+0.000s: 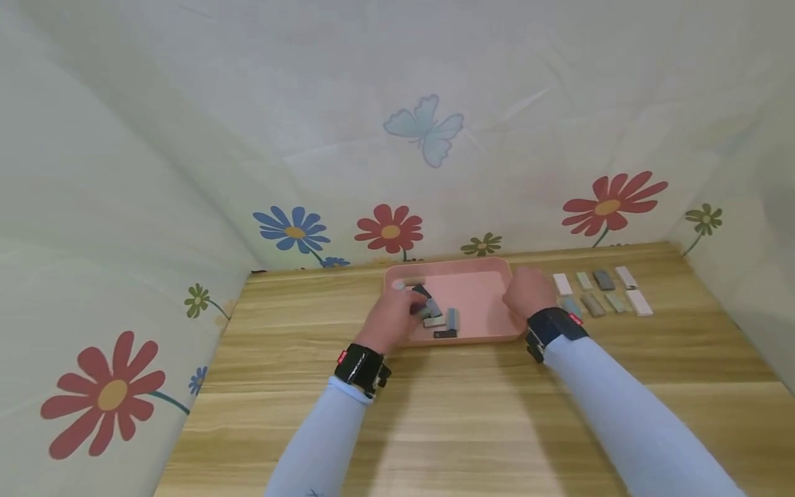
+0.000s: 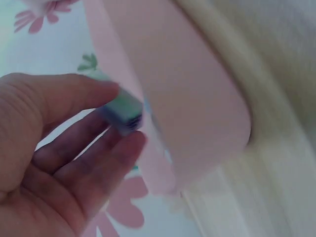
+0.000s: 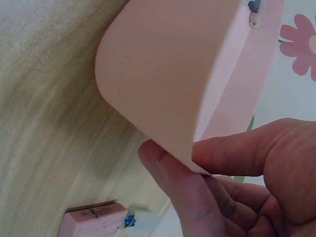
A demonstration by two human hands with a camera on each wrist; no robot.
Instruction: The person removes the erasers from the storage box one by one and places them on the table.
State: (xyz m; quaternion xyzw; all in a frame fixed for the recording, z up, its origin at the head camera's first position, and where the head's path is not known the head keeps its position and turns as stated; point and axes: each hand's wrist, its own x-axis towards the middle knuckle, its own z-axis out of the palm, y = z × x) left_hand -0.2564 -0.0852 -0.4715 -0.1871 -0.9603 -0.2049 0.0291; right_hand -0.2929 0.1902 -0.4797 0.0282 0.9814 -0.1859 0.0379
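A pink tray stands on the wooden table with several small erasers in its left part. My left hand is over that left end; in the left wrist view its thumb and fingers pinch a green eraser with a dark side, just over the tray wall. At the right end, my right hand grips the tray's rim, thumb inside and fingers outside the wall. Part of the eraser pile is hidden behind the left hand.
Right of the tray, several erasers lie on the table in two rows, among them a white one and a dark grey one. A smudged pink eraser shows below the right hand. A flowered cloth hangs behind the table.
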